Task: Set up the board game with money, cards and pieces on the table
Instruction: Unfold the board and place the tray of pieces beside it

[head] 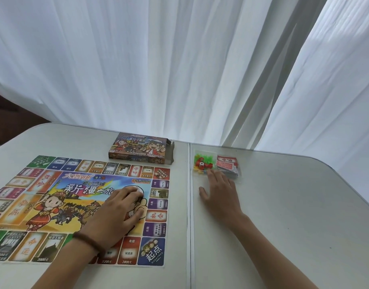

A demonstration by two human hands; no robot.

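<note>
On the left half of the surface, game board lies flat, long axis L–R, print facing the person. Left grip rests on its centre, fingers spread flat, holding nothing. Right grip, fingers straight, tips touching clear bag w/ red/green/yellow pieces + red cards. Colourful box just behind board.

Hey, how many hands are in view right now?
2. The left hand rests on the game board; the right hand lies on the table, just before the clear bag of pieces and cards.
</note>
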